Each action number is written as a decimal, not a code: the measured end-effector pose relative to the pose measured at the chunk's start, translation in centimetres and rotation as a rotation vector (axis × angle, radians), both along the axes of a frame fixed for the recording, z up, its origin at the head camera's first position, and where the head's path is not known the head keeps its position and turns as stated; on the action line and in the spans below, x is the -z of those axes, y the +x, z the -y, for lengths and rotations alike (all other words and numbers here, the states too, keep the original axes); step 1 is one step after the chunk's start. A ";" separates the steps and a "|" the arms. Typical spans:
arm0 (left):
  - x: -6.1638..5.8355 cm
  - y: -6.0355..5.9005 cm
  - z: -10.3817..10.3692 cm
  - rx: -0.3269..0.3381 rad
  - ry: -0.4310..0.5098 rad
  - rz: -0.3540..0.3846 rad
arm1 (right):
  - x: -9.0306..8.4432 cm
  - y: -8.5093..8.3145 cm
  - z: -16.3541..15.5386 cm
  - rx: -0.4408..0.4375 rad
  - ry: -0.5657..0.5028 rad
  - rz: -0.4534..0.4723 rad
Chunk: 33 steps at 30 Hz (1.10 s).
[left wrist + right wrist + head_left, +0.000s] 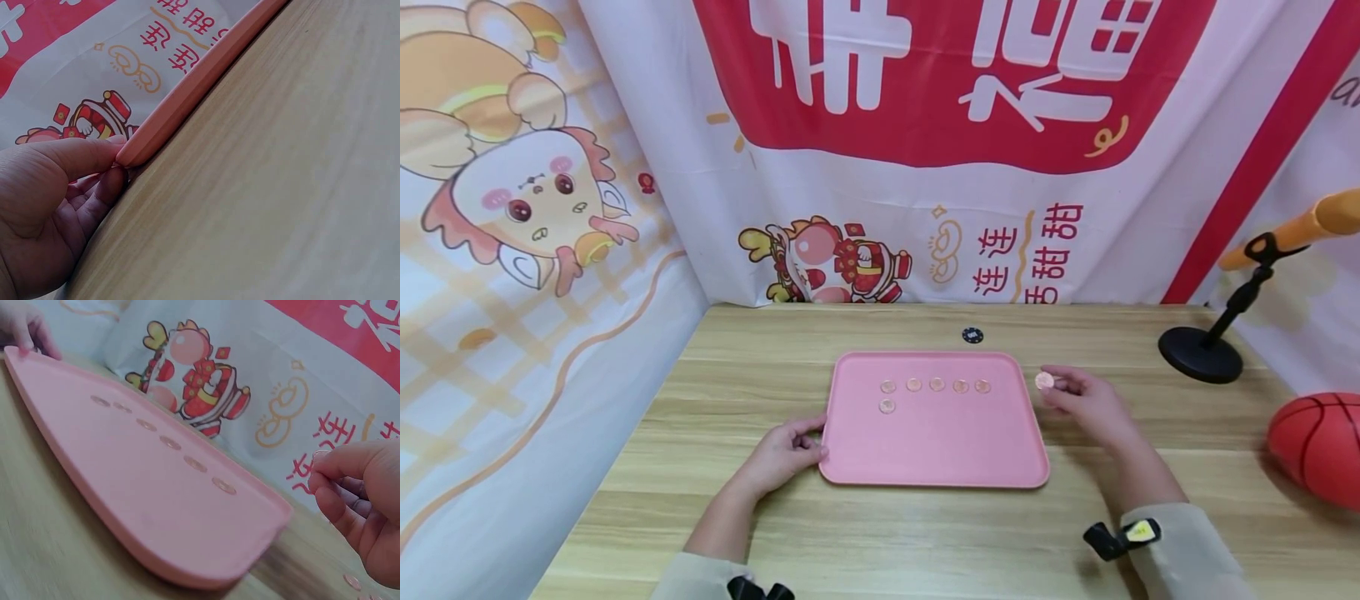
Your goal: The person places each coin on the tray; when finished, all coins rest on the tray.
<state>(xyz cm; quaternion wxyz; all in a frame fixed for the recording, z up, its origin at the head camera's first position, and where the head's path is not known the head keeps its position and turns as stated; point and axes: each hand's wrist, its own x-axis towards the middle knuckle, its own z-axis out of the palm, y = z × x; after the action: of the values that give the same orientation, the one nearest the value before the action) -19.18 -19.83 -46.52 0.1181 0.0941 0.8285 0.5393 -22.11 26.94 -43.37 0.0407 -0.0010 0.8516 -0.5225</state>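
A pink rectangular tray (925, 454) lies on the wooden table, with several small round coins on it. Most of the coins form a row towards the back, and one coin (887, 406) lies in front of the row's left end. My left hand (782, 454) grips the tray's left rim, the thumb and fingers pinching it in the left wrist view. Just off the tray's right edge, my right hand (1088, 406) holds a single coin (1044, 381) between thumb and fingertips. A few more coins (352, 581) lie on the table below the right hand in the right wrist view.
Behind the tray lies a dark poker chip (973, 335). A black stand (1201, 354) holding an orange tube is at the back right, with a red basketball (1318, 450) in front of it. Printed cloths (880, 183) hang behind and to the left of the table.
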 end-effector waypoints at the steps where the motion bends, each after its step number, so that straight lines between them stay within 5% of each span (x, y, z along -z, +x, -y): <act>1: 0.0 0.0 0.0 0.003 0.005 0.001 | -0.1 -0.1 0.5 -0.006 -0.007 0.000; 12: 0.4 -0.2 0.2 0.004 -0.004 -0.001 | -0.2 -2.1 7.2 -0.064 -0.088 0.038; 19: 0.3 -0.2 0.2 0.007 -0.008 -0.005 | 1.0 -2.9 10.8 -0.136 -0.050 -0.005; 27: 0.3 -0.3 0.1 0.007 -0.017 -0.005 | 2.6 -3.5 14.1 -0.106 -0.040 0.008; 33: 0.3 -0.3 0.2 0.005 -0.009 0.000 | 3.7 -4.2 15.7 -0.100 0.064 -0.008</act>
<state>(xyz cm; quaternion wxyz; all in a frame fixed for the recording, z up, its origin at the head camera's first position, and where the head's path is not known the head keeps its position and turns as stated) -19.45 -19.99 -46.87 0.1199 0.0959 0.8306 0.5352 -26.27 11.23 -47.12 0.0632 -0.0445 0.8670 -0.4922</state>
